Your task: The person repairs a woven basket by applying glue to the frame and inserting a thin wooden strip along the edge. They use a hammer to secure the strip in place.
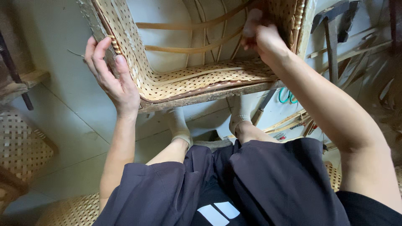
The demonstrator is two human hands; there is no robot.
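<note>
A wooden chair frame (pixel 209 95) with a woven cane panel (pixel 188 79) is held up in front of me, over my knees. My left hand (pixel 111 73) grips the frame's left edge, thumb on the weave and fingers wrapped round the wood. My right hand (pixel 261 35) reaches into the upper right corner of the panel, with its fingertips pressed on the cane near the right rail. Loose cane strips (pixel 197 48) arch across the open middle of the frame.
I sit in dark shorts (pixel 251 184) with white socks (pixel 180 125) on a pale tiled floor (pixel 71 125). Another woven cane panel (pixel 19 142) lies at the left. A hammer (pixel 333 29), green-handled scissors (pixel 287 96) and cane offcuts lie at the right.
</note>
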